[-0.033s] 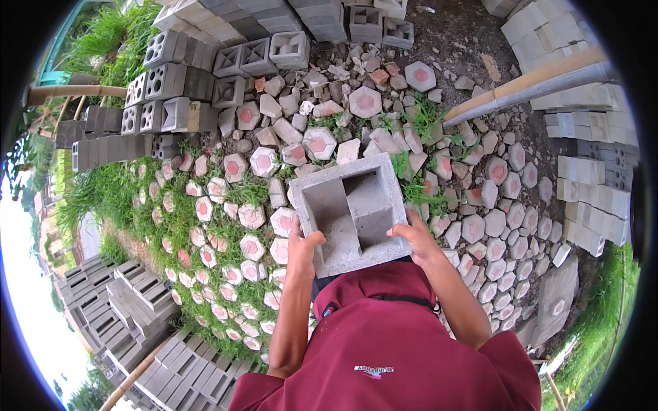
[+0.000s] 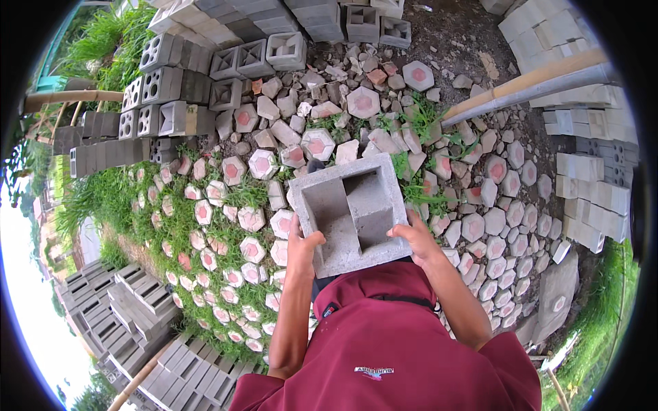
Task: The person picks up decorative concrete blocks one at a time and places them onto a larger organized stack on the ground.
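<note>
In the head view, the left hand [image 2: 301,243] and right hand [image 2: 417,240] grasped opposite sides of a hollow grey block [image 2: 351,216], held off the ground before the maroon shirt [image 2: 411,335]. The step in hand looked like bearing its weight; the next move seemingly called for level, two-handed support and careful footing among hexagonal pavers [image 2: 263,164].
</note>
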Tool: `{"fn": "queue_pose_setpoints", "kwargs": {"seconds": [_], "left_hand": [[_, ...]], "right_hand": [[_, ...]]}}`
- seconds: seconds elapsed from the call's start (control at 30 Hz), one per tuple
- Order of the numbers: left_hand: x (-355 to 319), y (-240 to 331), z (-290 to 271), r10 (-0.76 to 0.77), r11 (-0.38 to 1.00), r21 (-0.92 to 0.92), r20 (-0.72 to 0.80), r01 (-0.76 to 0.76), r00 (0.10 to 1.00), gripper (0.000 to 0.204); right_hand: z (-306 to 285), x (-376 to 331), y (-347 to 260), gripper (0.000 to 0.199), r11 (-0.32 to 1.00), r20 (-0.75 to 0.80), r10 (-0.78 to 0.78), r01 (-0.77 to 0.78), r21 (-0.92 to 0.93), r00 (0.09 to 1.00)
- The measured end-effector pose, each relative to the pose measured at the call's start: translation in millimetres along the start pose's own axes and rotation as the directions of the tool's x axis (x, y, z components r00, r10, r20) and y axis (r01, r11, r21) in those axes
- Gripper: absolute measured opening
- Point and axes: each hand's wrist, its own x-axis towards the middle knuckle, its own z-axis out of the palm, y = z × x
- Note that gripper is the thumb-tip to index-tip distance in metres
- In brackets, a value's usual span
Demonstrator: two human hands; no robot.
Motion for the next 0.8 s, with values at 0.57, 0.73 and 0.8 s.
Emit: {"fn": "queue_pose_setpoints", "kwargs": {"seconds": [0.57,0.73,0.8], "left_hand": [[305,222,80,-0.098,0.979,0.194,0.197,0.059,0.976,0.075],[402,250,126,-0.063,0.974,0.227,0.246,0.006,0.967,0.077],[433,253,151,-0.057,0.974,0.225,0.238,0.002,0.970,0.078]], "right_hand": [[76,254,-209,0.080,0.999,-0.152,0.051,-0.050,0.013,0.987],[52,343,-248,0.075,0.998,-0.111,0.032,-0.025,0.058,0.993],[35,376,-260,0.074,0.993,-0.113,0.075,-0.064,0.097,0.991]]}}
